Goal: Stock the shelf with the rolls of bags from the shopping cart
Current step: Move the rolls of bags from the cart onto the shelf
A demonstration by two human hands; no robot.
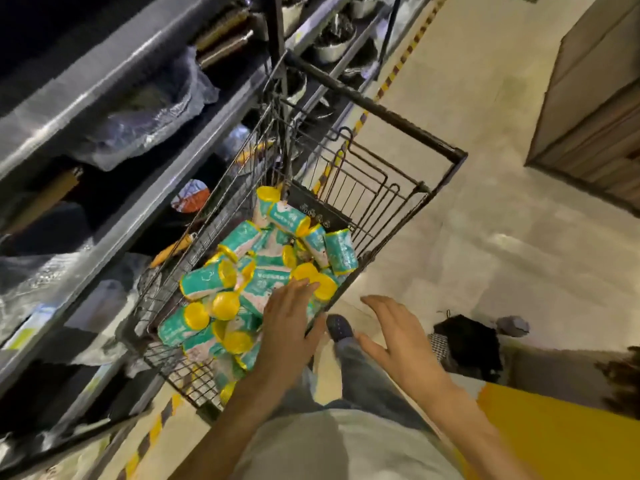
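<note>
In the head view, our one camera, we are looking down into the cart (408, 216), a black wire basket running from the lower centre of the frame up toward the upper middle, with the rolls (249, 282) heaped in its nearer half: teal wrappers, yellow ends, lying every way and piled on one another. Our left hand (287, 327) reaches in from the bottom centre over the cart's near rim, fingers straight and spread, their tips on or just above a yellow end at the edge of the heap; it grasps nothing yet. Our right hand (398, 337) hangs just right of it, outside the basket and above the floor, fingers loose and empty. The shelf (145, 216) fills the left side of the frame in grey tiers, close beside the cart, and what we make out on it is clear plastic wrapping, some brown-handled goods and a round orange-and-white pack; we see no teal roll on any tier in view. So we judge the stocking barely begun, or at least far from finished: the cart is heavily loaded, both hands are free, and nearly the whole pile remains to be lifted across.
</note>
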